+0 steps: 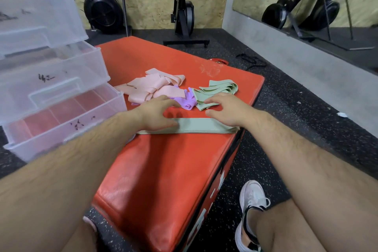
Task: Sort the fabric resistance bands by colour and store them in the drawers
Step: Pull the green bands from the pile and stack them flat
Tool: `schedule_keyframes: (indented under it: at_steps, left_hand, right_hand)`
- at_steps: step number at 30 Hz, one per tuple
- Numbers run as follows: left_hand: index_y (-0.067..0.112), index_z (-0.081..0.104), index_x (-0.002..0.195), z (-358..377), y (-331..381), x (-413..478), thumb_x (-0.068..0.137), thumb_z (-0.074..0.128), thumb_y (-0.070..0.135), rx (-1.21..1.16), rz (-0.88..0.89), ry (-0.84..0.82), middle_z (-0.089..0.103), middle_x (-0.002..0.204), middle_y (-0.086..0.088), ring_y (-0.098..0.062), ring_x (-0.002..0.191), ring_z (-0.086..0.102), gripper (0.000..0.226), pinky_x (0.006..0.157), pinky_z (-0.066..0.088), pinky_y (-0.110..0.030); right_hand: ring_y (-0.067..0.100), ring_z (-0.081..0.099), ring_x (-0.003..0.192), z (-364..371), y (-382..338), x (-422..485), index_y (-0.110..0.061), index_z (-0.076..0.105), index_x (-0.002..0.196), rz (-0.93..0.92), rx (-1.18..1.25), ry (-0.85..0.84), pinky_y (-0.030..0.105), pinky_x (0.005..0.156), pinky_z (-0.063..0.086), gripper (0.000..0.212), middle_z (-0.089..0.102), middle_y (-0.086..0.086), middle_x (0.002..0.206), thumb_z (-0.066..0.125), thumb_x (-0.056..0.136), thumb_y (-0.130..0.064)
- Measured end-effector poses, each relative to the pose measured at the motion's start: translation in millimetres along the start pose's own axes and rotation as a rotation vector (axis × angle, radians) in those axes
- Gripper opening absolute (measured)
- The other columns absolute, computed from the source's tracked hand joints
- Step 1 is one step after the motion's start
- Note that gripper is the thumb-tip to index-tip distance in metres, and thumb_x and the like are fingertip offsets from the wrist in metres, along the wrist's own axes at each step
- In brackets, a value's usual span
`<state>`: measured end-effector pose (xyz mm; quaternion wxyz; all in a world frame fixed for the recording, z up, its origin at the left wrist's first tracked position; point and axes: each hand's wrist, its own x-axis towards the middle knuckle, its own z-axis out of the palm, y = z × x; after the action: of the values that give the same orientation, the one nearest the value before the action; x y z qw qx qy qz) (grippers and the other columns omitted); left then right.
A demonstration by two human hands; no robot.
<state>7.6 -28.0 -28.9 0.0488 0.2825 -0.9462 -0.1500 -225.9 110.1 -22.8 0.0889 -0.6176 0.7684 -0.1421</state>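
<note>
Band (pixel 192 127) of green fabric lies flat, reaching pad's (pixel 163 170) right edge.

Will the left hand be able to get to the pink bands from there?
Probably yes. The left hand rests on the flat green band, and the pink bands lie just beyond it on the red plyo box, with nothing on top of them or in between.

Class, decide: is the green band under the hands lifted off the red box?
No, the green band lies flat on the red box beneath the left hand and right hand.
</note>
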Motion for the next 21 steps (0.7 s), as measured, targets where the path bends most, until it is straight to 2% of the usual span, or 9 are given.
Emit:
schedule_keyframes:
  at_steps: [2, 4, 8, 11, 14, 16, 18, 19, 21]
  left_hand:
    - [0.034, 0.054, 0.134, 4.2, 8.8, 13.9, 0.078, 0.069, 0.044, -0.049, -0.007, 0.086, 0.047, 0.136, 0.008, -0.013, 0.131, 0.043, 0.059, 0.107, 0.032, -0.029]
    - [0.031, 0.055, 0.134, 6.0, 17.3, 27.3, 0.08, 0.07, 0.038, -0.076, -0.015, 0.16, 0.046, 0.138, 0.007, -0.012, 0.136, 0.037, 0.056, 0.101, 0.028, -0.022]
    - [0.029, 0.055, 0.132, 6.2, 26.9, 44.0, 0.077, 0.066, 0.043, -0.148, -0.034, 0.158, 0.048, 0.134, 0.002, -0.017, 0.131, 0.041, 0.058, 0.106, 0.037, -0.032]
    - [0.032, 0.053, 0.131, 5.2, 30.5, 44.8, 0.065, 0.052, 0.053, -0.186, -0.089, 0.12, 0.047, 0.134, 0.003, -0.018, 0.13, 0.043, 0.069, 0.105, 0.041, -0.043]
    - [0.03, 0.053, 0.13, 5.3, 29.2, 45.7, 0.073, 0.058, 0.049, -0.179, -0.091, 0.104, 0.047, 0.135, 0.002, -0.018, 0.131, 0.042, 0.061, 0.105, 0.041, -0.042]
    - [0.028, 0.053, 0.132, 2.9, 28.9, 46.5, 0.083, 0.065, 0.038, -0.176, -0.078, 0.152, 0.047, 0.135, 0.002, -0.016, 0.127, 0.045, 0.051, 0.1, 0.04, -0.032]
    - [0.024, 0.049, 0.137, -3.7, 31.3, 44.4, 0.087, 0.065, 0.022, -0.208, -0.044, 0.204, 0.044, 0.139, 0.003, -0.016, 0.123, 0.048, 0.053, 0.093, 0.038, -0.025]
    - [0.022, 0.047, 0.139, -7.4, 32.7, 42.6, 0.087, 0.065, 0.015, -0.259, -0.024, 0.229, 0.044, 0.141, 0.003, -0.017, 0.118, 0.051, 0.056, 0.094, 0.041, -0.026]
    - [0.023, 0.051, 0.134, -14.8, 36.2, 37.4, 0.086, 0.064, 0.012, -0.359, 0.004, 0.274, 0.052, 0.134, 0.005, -0.018, 0.104, 0.057, 0.051, 0.094, 0.047, -0.034]
  right_hand:
    - [0.025, 0.039, 0.137, 8.4, -6.8, 14.1, -0.033, 0.061, 0.133, 0.017, -0.026, 0.051, 0.043, 0.116, 0.031, 0.043, 0.053, -0.003, 0.142, 0.058, 0.093, -0.046]
    - [0.025, 0.034, 0.139, 14.0, -14.0, 26.4, -0.035, 0.06, 0.133, 0.04, -0.036, 0.104, 0.045, 0.116, 0.029, 0.04, 0.048, -0.004, 0.147, 0.056, 0.094, -0.045]
    - [0.024, 0.035, 0.139, 21.4, -24.7, 44.6, -0.037, 0.063, 0.128, 0.087, 0.026, 0.137, 0.043, 0.116, 0.029, 0.036, 0.05, -0.004, 0.145, 0.056, 0.093, -0.04]
    - [0.026, 0.043, 0.13, 28.2, -29.3, 49.1, -0.032, 0.068, 0.117, 0.1, -0.016, 0.061, 0.043, 0.11, 0.037, 0.029, 0.058, -0.003, 0.131, 0.057, 0.092, -0.044]
    - [0.028, 0.051, 0.116, 31.0, -30.5, 50.8, -0.02, 0.069, 0.105, 0.08, -0.059, 0.096, 0.042, 0.099, 0.043, 0.024, 0.062, 0.001, 0.114, 0.054, 0.093, -0.035]
    - [0.028, 0.057, 0.11, 26.6, -31.2, 52.0, -0.019, 0.072, 0.104, 0.056, 0.043, 0.192, 0.04, 0.094, 0.047, 0.021, 0.066, 0.002, 0.106, 0.057, 0.09, -0.025]
    - [0.02, 0.062, 0.104, 17.0, -38.0, 50.1, -0.02, 0.074, 0.102, 0.052, 0.215, 0.258, 0.034, 0.091, 0.048, 0.019, 0.071, -0.001, 0.106, 0.063, 0.086, -0.014]
    - [0.017, 0.065, 0.096, 11.7, -42.9, 48.1, -0.024, 0.074, 0.096, 0.046, 0.31, 0.278, 0.032, 0.086, 0.05, 0.019, 0.073, -0.002, 0.101, 0.066, 0.085, -0.011]
    - [0.014, 0.063, 0.07, 3.1, -53.6, 44.9, -0.03, 0.069, 0.084, 0.028, 0.481, 0.301, 0.032, 0.066, 0.052, 0.02, 0.073, 0.0, 0.085, 0.07, 0.083, -0.01]
